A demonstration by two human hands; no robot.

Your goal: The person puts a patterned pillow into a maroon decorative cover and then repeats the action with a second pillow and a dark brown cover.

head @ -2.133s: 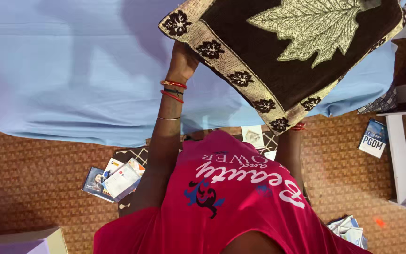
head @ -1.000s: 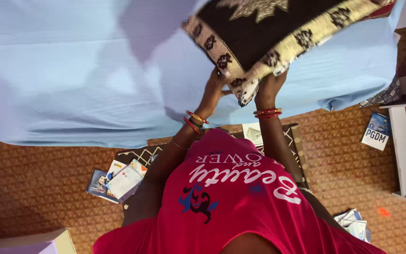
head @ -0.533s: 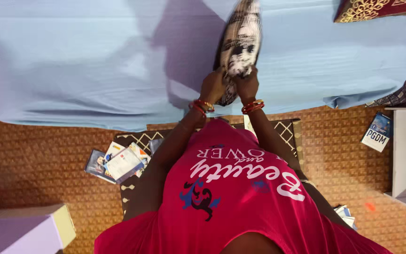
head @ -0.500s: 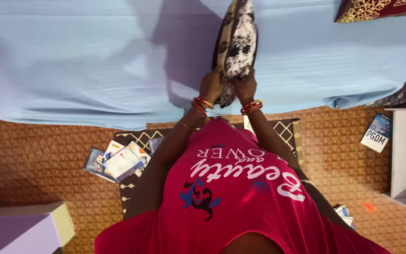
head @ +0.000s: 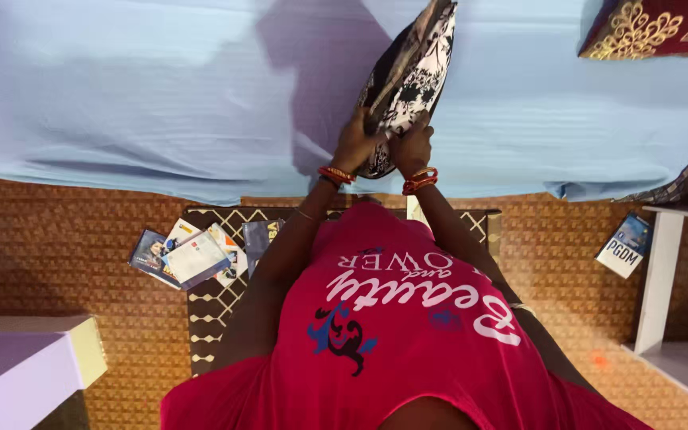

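Note:
A brown cushion (head: 412, 72) with a cream flower border stands on edge above the light blue bedsheet (head: 161, 87). My left hand (head: 357, 143) and my right hand (head: 411, 147) sit close together, both gripping the cushion's lower corner. Red and gold bangles ring both wrists. My pink printed shirt (head: 392, 318) fills the lower middle of the view.
A maroon and gold cushion (head: 650, 28) lies at the bed's top right. Booklets (head: 185, 255) lie on the patterned mat (head: 216, 299) over the woven floor. Another booklet (head: 621, 247) leans by a white shelf (head: 662, 271). A lilac box (head: 17, 374) sits bottom left.
The cushion was held flat and wide by its edges. My hands came together at one corner, and it now stands on edge, tilted slightly right.

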